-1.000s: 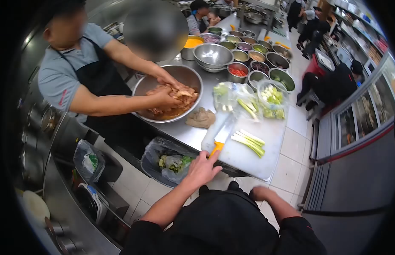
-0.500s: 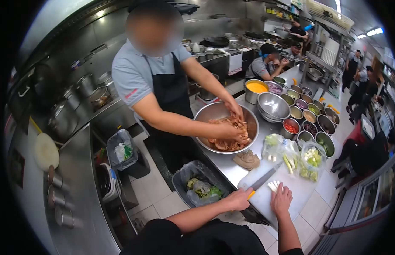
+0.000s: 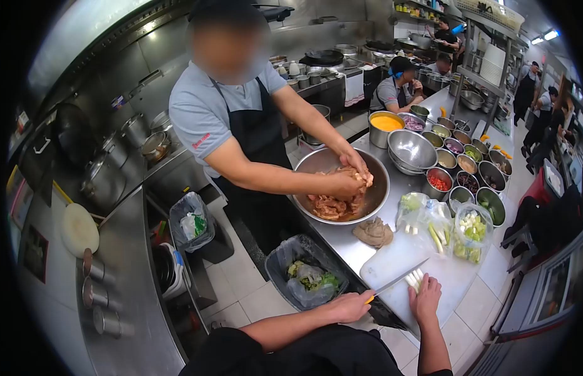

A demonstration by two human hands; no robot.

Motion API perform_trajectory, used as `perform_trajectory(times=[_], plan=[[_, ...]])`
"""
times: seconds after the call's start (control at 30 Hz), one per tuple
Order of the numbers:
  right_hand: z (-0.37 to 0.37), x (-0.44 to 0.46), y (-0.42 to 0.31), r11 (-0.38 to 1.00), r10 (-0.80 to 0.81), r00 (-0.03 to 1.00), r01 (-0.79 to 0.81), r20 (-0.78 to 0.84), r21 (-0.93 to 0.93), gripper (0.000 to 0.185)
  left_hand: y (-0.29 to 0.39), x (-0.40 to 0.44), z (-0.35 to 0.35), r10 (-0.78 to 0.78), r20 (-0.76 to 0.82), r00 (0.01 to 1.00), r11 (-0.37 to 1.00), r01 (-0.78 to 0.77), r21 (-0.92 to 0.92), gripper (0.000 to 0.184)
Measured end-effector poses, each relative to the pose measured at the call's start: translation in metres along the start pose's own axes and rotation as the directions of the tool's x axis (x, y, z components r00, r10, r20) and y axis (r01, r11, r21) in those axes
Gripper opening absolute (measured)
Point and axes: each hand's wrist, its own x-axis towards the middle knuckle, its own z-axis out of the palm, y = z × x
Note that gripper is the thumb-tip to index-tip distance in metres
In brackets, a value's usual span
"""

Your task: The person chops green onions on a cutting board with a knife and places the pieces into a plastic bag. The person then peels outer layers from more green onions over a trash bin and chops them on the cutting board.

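The steel counter runs from the lower centre toward one o'clock; at its eleven o'clock side stands a co-worker in a grey shirt and dark apron, both hands in a wide steel bowl of raw-looking meat. The white cutting board lies on the counter's near part; a lined bin with green scraps sits lower down at its nine o'clock. Stacked mixing bowls stand at the board's twelve o'clock, just beside a pot of yellow contents; round metal containers of chopped ingredients cluster at one o'clock. Clear bags of green and white vegetables rest at the board's far edge, also toward one o'clock; a crumpled brown cloth lies at eleven, near the bowl's rim. The left hand is clenched around the yellow handle of the knife, at the board's seven o'clock, blade pointing toward two; the right hand, at five o'clock, grasps the white stalks with bent fingers, holding them on the board beside the blade.
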Motion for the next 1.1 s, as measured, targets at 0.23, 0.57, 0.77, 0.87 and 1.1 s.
perform_trajectory(times=[0.23,0.57,0.77,0.87,1.1], plan=[[0.007,-0.002,0.005,0.991,-0.113,0.994,0.113,-0.002,0.066,0.074,0.017,-0.011,-0.025,-0.145,0.046,0.988,0.989,0.145,0.0,0.053],[-0.03,0.013,0.003,0.954,-0.153,0.988,0.151,-0.014,0.259,0.046,0.016,0.001,-0.021,-0.059,-0.05,0.997,0.976,0.068,0.205,0.03],[-0.022,0.021,0.006,0.936,-0.225,0.974,0.214,0.008,0.278,0.045,0.024,0.01,0.0,-0.07,-0.134,0.989,0.957,0.104,0.269,0.025],[-0.021,0.022,0.007,0.924,-0.244,0.97,0.239,-0.021,0.298,0.041,0.037,0.001,-0.007,-0.108,-0.138,0.985,0.946,0.144,0.29,0.025],[-0.02,0.027,0.01,0.926,-0.265,0.964,0.25,0.014,0.284,0.047,0.047,0.002,0.003,-0.135,-0.158,0.978,0.927,0.181,0.33,0.034]])
